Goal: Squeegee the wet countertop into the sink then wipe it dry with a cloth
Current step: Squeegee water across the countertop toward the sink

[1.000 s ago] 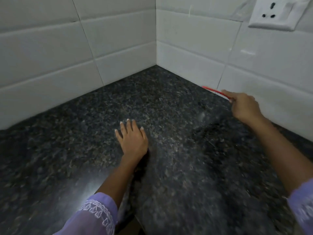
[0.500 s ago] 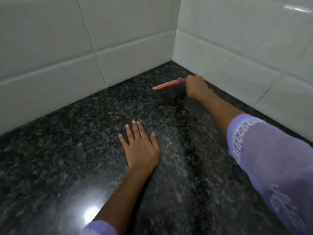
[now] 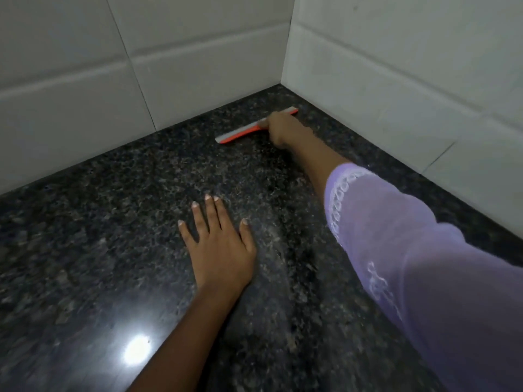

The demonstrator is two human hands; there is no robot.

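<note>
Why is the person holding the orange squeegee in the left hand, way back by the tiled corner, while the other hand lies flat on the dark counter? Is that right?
Not quite. The head view shows the right hand holding the orange squeegee, back by the tiled corner. The left hand is the one lying flat on the dark counter.

White wall tiles point(image 3: 198, 80) with pale grout lines cover both walls, which meet in a corner point(image 3: 286, 52) at the back. A bright round light glare point(image 3: 137, 349) shows low in the view, left of centre
</note>
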